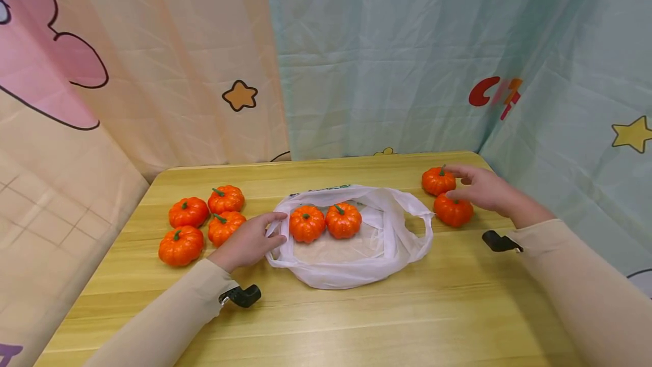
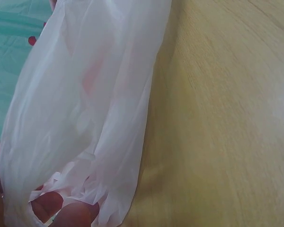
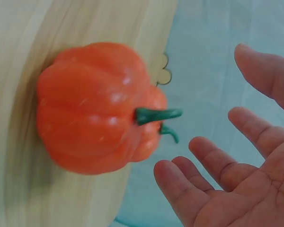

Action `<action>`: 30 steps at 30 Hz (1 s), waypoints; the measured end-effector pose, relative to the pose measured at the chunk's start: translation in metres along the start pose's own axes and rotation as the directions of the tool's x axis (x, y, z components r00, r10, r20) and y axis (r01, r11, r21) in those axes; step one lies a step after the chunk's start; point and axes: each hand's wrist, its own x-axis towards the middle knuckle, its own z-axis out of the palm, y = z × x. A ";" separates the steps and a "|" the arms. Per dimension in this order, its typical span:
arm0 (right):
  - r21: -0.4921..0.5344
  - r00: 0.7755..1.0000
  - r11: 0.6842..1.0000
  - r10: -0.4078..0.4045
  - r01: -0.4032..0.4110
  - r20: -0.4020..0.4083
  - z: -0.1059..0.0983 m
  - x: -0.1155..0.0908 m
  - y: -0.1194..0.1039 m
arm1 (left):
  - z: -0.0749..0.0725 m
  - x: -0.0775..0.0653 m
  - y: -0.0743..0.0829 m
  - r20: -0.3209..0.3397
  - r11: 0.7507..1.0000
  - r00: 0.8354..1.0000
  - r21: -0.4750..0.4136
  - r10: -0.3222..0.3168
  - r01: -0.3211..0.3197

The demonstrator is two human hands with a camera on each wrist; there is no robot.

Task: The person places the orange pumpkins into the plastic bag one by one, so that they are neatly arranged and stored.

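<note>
A white plastic bag lies spread on the table, its mouth facing up. Inside it sit two small orange pumpkins, a left one and a right one. At the bag's left handle, my left hand holds the thin plastic between thumb and fingers; in the left wrist view its fingertips show at the handle loop. My right hand hovers with spread fingers above a near pumpkin and beside a far pumpkin. The right wrist view shows a gap between those fingers and the green stems.
Several more pumpkins stand in a group on the left of the wooden table, close to the left forearm. Patterned curtains hang behind the table and along its sides. A black device sits on each wrist.
</note>
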 end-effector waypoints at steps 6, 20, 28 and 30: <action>0.000 0.998 0.999 0.039 -0.039 0.041 0.000 -0.001 0.014 | 0.000 -0.001 0.001 -0.004 1.000 1.000 -0.003 0.013 -0.013; 0.022 0.993 0.998 0.064 -0.067 0.101 0.010 -0.004 0.035 | 0.000 -0.001 0.001 0.000 1.000 1.000 -0.003 0.017 -0.017; 0.003 0.994 0.998 0.065 -0.066 0.092 0.015 -0.005 0.039 | 0.000 -0.001 0.001 0.001 1.000 1.000 -0.004 0.013 -0.013; 0.002 0.994 0.998 0.067 -0.067 0.091 0.015 -0.005 0.039 | 0.000 -0.001 0.001 0.001 1.000 1.000 -0.004 0.015 -0.015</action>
